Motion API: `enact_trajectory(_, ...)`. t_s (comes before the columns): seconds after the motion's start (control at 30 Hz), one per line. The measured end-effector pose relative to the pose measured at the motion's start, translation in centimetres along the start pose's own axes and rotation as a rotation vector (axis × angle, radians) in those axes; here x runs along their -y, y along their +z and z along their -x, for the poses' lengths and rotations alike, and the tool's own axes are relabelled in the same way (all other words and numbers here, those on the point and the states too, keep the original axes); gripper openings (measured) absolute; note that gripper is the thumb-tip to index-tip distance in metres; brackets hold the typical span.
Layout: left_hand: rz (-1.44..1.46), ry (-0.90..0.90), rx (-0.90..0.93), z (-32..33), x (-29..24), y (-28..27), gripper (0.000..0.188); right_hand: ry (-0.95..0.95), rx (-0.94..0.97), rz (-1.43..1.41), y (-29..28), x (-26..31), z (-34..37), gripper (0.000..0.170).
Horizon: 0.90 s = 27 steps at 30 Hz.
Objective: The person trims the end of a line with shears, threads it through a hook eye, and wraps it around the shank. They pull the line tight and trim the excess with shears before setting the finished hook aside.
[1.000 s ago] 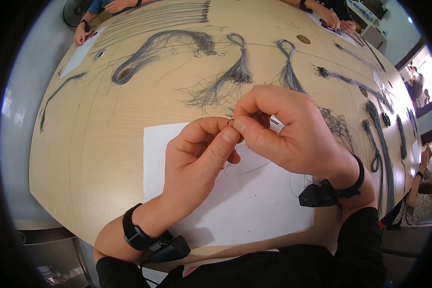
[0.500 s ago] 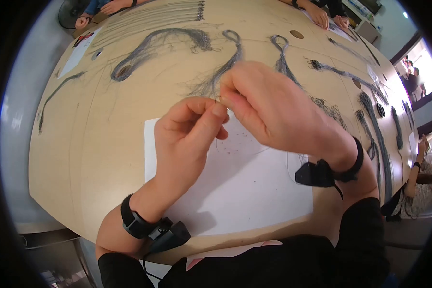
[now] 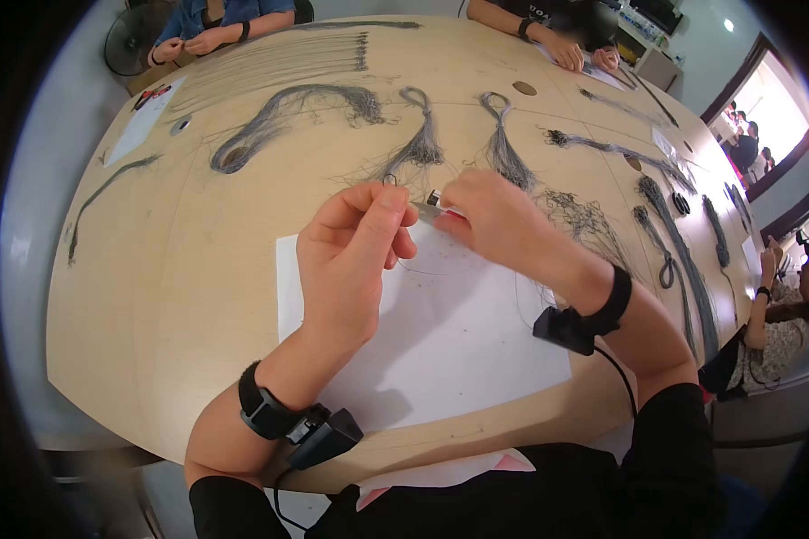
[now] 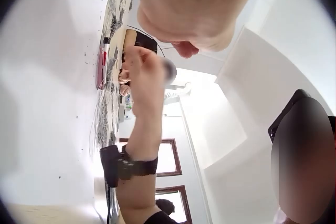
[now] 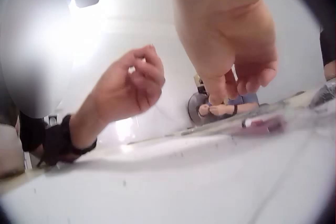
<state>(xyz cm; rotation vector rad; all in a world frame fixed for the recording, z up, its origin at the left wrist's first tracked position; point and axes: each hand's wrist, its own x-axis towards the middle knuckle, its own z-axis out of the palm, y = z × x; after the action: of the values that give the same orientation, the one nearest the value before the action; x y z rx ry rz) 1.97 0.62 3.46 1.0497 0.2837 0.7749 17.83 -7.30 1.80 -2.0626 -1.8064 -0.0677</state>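
Note:
My left hand [image 3: 346, 251] is raised over a white sheet of paper [image 3: 449, 359], thumb and forefinger pinching a small dark hook [image 3: 389, 180] whose bend sticks up past the fingertips. A thin line [image 3: 422, 271] trails below that hand. Just to its right, my right hand [image 3: 503, 216] reaches over a red-handled tool with a metal tip [image 3: 428, 211], which it partly covers in the head view. From the left wrist, the tool [image 4: 101, 69] shows lying at the paper's far side, apart from the right hand with its loosely bent fingers.
Bundles of grey line [image 3: 418, 144] with dark hooks lie across the wooden table [image 3: 171, 296], and a loose tangle [image 3: 584, 220] is right of the paper. Beyond are two people's hands [image 3: 562, 49] at work. Another person's arm [image 3: 758, 314] is at the right.
Both hands were together at the hook, fingertips touching. My right hand has since come away to the right and down toward the red-handled tool; my left hand keeps its pinch.

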Motion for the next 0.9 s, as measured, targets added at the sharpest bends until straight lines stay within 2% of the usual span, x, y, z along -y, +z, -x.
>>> enact_trajectory(0.1,0.011,0.000,0.013,0.2,-0.1,0.2,0.014,-0.024,0.022,0.115,1.2,-0.3,0.4,0.017)
enact_trajectory(0.33,-0.006,-0.048,0.017,0.5,-0.3,0.5,0.014,0.026,0.003,0.136,1.7,0.3,0.6,0.011)
enact_trajectory(0.43,-0.055,-0.028,-0.027,0.3,0.3,0.3,0.010,-0.044,-0.012,0.039,1.5,-0.1,0.3,0.010)
enact_trajectory(0.5,-0.060,-0.045,-0.084,0.0,1.4,-0.1,0.010,0.063,-0.162,-0.128,0.4,0.3,-0.2,0.009)
enact_trajectory(0.53,-0.076,-0.065,-0.137,-0.3,2.1,-0.5,0.010,0.059,-0.166,-0.130,0.3,0.1,-0.3,0.009)
enact_trajectory(0.6,-0.098,-0.078,-0.191,-0.6,3.2,-1.1,0.010,0.097,-0.376,-0.465,0.0,-0.3,-0.6,0.012)
enact_trajectory(0.63,-0.091,-0.152,-0.240,-0.5,3.7,-1.2,0.010,0.093,-0.378,-0.470,-0.8,-0.1,-0.6,0.012)
enact_trajectory(0.67,-0.081,-0.224,-0.290,-0.4,3.9,-1.1,0.010,0.287,-0.216,-0.722,-2.3,0.5,-0.7,0.013)
enact_trajectory(0.7,-0.083,-0.218,-0.293,-0.2,4.0,-1.0,0.010,0.481,-0.042,-0.966,-3.1,0.7,-0.8,0.015)
enact_trajectory(0.73,-0.060,-0.264,-0.307,0.0,4.0,-0.8,0.010,0.475,-0.040,-0.969,-3.0,0.3,-0.7,0.015)
enact_trajectory(0.8,-0.022,-0.332,-0.313,0.9,3.8,-0.1,0.010,0.469,-0.068,-1.265,-2.0,-0.3,-0.7,0.017)
enact_trajectory(0.83,-0.030,-0.326,-0.315,0.9,3.7,-0.2,0.010,0.460,-0.069,-1.272,-2.1,0.1,-0.6,0.017)
enact_trajectory(0.9,-0.042,-0.208,-0.202,0.4,3.3,-0.4,0.009,0.570,-0.047,-1.246,-2.7,1.2,-0.4,0.024)
